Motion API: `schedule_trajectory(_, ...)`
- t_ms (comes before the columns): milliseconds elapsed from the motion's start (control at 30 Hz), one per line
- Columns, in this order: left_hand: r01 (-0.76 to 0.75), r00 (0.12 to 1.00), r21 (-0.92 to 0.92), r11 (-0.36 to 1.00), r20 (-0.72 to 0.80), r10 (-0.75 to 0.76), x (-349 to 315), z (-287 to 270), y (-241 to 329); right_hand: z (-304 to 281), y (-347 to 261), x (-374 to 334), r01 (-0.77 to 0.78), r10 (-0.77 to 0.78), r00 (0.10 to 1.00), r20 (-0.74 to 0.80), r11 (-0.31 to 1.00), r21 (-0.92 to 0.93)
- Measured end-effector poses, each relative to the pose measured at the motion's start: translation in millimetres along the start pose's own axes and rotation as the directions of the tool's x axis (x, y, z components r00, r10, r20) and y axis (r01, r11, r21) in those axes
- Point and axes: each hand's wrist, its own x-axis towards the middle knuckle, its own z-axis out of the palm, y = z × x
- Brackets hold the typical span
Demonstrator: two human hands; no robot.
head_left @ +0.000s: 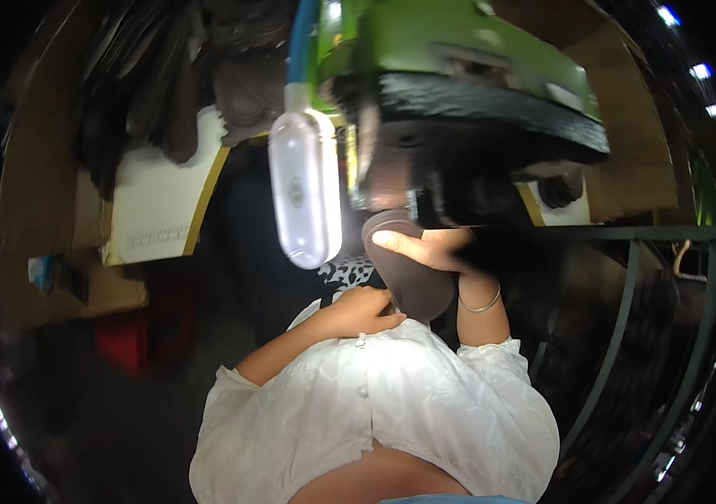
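A dark brown shoe sole [413, 281] is tilted below the head of a green and black machine [476, 92], its far end close under the machine's lower part. My right hand [438, 248] grips the sole from the right, thumb lying across its upper face and the other fingers mostly hidden. Close to my body, my left hand [362, 311] is curled closed beside the sole's near left edge. Whatever its fingers may hold is hidden. A lit, clear-covered lamp [303, 189] hangs just left of the sole.
Several dark soles [156, 84] are heaped at the far left, by a cardboard box [39, 185] and a pale board [165, 193] with a yellow edge. A red container [127, 340] stands low on the left. On the right are a metal frame [627, 311] and another cardboard box [627, 126].
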Motion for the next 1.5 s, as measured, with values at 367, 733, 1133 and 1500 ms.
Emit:
schedule_trajectory(367, 0.099, 0.875, -0.241, 0.965, -0.441, -0.200, -16.9, -47.8, -24.0, -109.0, 129.3, -0.7, 0.073, 0.224, 0.453, -0.863, 0.956, 0.286)
schedule_trajectory(733, 0.570, -0.298, -0.030, 0.821, -0.939, 0.172, -55.6, -219.4, -106.0, -85.8, 204.2, -27.1, -0.255, 0.164, 0.547, -0.821, 0.967, 0.023)
schedule_trajectory(1133, 0.234, -0.484, 0.194, 0.953, -0.826, 0.287, -119.6, -168.3, -23.3, -33.7, 170.2, -65.4, -0.252, 0.219, 0.683, -0.697, 0.966, 0.057)
schedule_trajectory(1500, -0.576, 0.505, -0.415, 0.704, -0.858, -0.093, -32.8, -57.4, 40.3, 125.0, 101.9, -100.2, -0.542, 0.263, 0.824, 0.501, 0.623, 0.564)
